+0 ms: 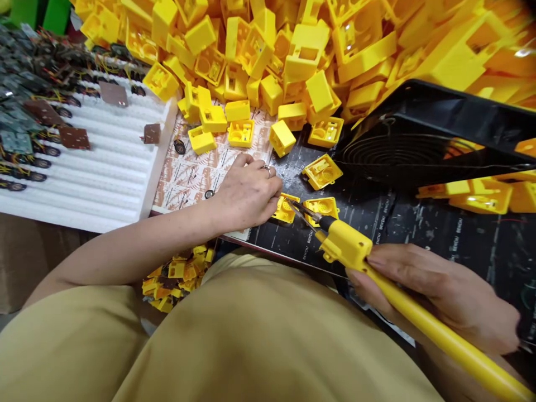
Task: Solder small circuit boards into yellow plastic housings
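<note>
My right hand is wrapped round a yellow soldering iron with a dark metal tip and a thin metal guide below it. The tip reaches a small open yellow plastic housing at the bench edge. Curled round the left side of that housing is my left hand, a ring on one finger; its fingertips are mostly hidden. A second yellow housing lies behind the iron's tip, open side up, and another housing sits just beyond it.
A large heap of yellow housings fills the back. A black fan stands at right. On the left, a white foam tray carries wired parts and brown boards. More yellow pieces lie below the bench edge.
</note>
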`<state>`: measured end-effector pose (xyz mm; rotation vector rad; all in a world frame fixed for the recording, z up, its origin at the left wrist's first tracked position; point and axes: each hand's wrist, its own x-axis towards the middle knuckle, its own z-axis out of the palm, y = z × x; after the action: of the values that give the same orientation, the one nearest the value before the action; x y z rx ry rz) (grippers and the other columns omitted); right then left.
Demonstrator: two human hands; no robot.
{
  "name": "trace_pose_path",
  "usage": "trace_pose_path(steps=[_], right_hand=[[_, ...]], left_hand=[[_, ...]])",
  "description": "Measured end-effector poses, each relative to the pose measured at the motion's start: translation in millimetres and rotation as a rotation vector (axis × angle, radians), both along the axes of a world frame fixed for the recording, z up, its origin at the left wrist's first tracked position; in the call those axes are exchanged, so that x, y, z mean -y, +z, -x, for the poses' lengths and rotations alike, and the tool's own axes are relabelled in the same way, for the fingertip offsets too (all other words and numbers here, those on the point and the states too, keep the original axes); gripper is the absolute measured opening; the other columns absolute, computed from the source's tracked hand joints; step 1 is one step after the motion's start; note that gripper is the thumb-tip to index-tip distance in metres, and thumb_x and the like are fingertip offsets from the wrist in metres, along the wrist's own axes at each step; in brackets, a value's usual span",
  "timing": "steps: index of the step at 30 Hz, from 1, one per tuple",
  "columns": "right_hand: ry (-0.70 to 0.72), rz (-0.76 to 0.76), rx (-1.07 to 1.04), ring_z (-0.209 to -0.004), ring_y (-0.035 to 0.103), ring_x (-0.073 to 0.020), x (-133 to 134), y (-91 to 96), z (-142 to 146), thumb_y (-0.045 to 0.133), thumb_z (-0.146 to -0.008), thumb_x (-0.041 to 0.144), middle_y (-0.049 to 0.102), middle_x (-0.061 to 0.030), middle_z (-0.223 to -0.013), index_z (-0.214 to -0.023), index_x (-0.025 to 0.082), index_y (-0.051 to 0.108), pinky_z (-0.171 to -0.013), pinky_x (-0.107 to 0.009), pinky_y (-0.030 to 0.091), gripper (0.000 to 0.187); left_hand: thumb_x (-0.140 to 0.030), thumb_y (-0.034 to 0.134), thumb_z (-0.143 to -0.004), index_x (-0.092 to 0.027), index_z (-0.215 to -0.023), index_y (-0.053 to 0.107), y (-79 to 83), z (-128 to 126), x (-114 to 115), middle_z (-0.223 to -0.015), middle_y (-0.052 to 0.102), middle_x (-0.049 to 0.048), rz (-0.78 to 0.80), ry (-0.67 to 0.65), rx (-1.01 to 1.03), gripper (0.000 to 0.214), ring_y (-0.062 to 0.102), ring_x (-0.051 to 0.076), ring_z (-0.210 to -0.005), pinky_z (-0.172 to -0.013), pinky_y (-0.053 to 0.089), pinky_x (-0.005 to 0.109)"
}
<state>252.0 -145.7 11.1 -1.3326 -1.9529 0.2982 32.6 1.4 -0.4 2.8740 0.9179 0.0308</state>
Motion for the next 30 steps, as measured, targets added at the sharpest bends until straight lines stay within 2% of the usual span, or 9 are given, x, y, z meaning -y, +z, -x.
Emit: trace_pose_path(steps=[2, 9, 12, 15, 19, 21, 25, 28, 30], right_hand=[[0.011, -0.01, 0.042, -0.06, 0.065, -0.0101, -4, 2.3, 0, 0.062, -0.09, 0.024, 0.066, -0.0009, -0.069, -0.085, 0.018, 0.06, -0.056, -0.017, 0.054, 0.008], [0.051, 0.0, 0.118, -0.063, 0.066, -0.0107, -12, 2.5, 2, 0.061, -0.091, 0.027, 0.067, -0.0005, -0.07, -0.082, 0.019, 0.06, -0.059, -0.019, 0.058, 0.013], [0.116, -0.052, 0.141, -0.064, 0.066, -0.0098, -18, 4.4, 5, 0.066, -0.087, 0.022, 0.066, -0.0002, -0.069, -0.082, 0.018, 0.058, -0.06, -0.017, 0.056, 0.01], [0.155, -0.11, 0.126, -0.064, 0.065, -0.0095, -22, 9.8, 5, 0.073, -0.08, 0.016, 0.067, 0.0003, -0.071, -0.084, 0.019, 0.057, -0.06, -0.018, 0.056, 0.016], [0.095, -0.003, 0.083, -0.064, 0.064, -0.0096, -18, 17.6, -2, 0.063, -0.089, 0.024, 0.065, 0.0012, -0.071, -0.083, 0.022, 0.059, -0.061, -0.02, 0.055, 0.007], [0.037, 0.066, 0.057, -0.063, 0.063, -0.0098, -15, 18.2, -6, 0.059, -0.092, 0.027, 0.064, 0.0007, -0.07, -0.082, 0.022, 0.06, -0.061, -0.021, 0.053, 0.011], [0.071, 0.058, 0.017, -0.067, 0.064, -0.0106, -11, 13.0, -10, 0.063, -0.089, 0.021, 0.065, 0.0006, -0.073, -0.091, 0.022, 0.061, -0.06, -0.02, 0.053, 0.003], [-0.011, 0.04, -0.078, -0.072, 0.066, -0.0136, -10, 9.5, -10, 0.071, -0.081, 0.016, 0.068, 0.001, -0.083, -0.111, 0.027, 0.061, -0.061, -0.022, 0.056, 0.033], [-0.084, 0.034, -0.08, -0.076, 0.067, -0.0169, -9, 8.2, -9, 0.072, -0.081, 0.021, 0.069, -0.0003, -0.093, -0.129, 0.032, 0.054, -0.064, -0.026, 0.057, 0.052]], left_hand=[[-0.025, 0.043, -0.084, -0.016, -0.076, 0.066, -1.0, 1, 0, -0.076, 0.068, 0.0069, -0.018, 0.0, -0.006, 0.026, 0.058, 0.024, -0.082, -0.083, 0.037, 0.043], [-0.025, 0.044, -0.083, -0.016, -0.075, 0.066, -1.9, 3, 0, -0.075, 0.068, 0.0066, -0.036, 0.003, 0.015, 0.025, 0.059, 0.024, -0.081, -0.082, 0.037, 0.043], [-0.026, 0.045, -0.082, -0.016, -0.076, 0.066, -1.9, 2, -1, -0.075, 0.068, 0.0066, -0.05, -0.008, -0.004, 0.024, 0.059, 0.024, -0.081, -0.082, 0.037, 0.043], [-0.027, 0.046, -0.082, -0.016, -0.074, 0.066, -2.2, 1, -1, -0.074, 0.068, 0.0061, -0.052, -0.014, -0.009, 0.024, 0.059, 0.023, -0.08, -0.082, 0.037, 0.042], [-0.026, 0.047, -0.08, -0.017, -0.072, 0.066, -2.8, 1, -2, -0.07, 0.066, 0.0049, -0.054, -0.012, 0.001, 0.023, 0.058, 0.022, -0.078, -0.08, 0.037, 0.041], [-0.026, 0.047, -0.08, -0.017, -0.071, 0.066, -3.1, 2, -3, -0.069, 0.066, 0.0046, -0.055, -0.011, 0.001, 0.022, 0.058, 0.022, -0.077, -0.078, 0.037, 0.04], [-0.027, 0.048, -0.08, -0.017, -0.072, 0.066, -4.0, 1, -2, -0.07, 0.066, 0.0044, -0.044, -0.004, -0.011, 0.021, 0.058, 0.022, -0.077, -0.076, 0.037, 0.039], [-0.026, 0.049, -0.08, -0.017, -0.074, 0.066, -3.9, -1, 0, -0.07, 0.065, 0.0047, -0.03, 0.01, -0.032, 0.02, 0.059, 0.023, -0.079, -0.077, 0.038, 0.039], [-0.028, 0.05, -0.081, -0.016, -0.08, 0.067, -1.3, 0, 0, -0.074, 0.066, 0.0053, -0.013, 0.028, -0.019, 0.021, 0.059, 0.023, -0.081, -0.077, 0.039, 0.039]])
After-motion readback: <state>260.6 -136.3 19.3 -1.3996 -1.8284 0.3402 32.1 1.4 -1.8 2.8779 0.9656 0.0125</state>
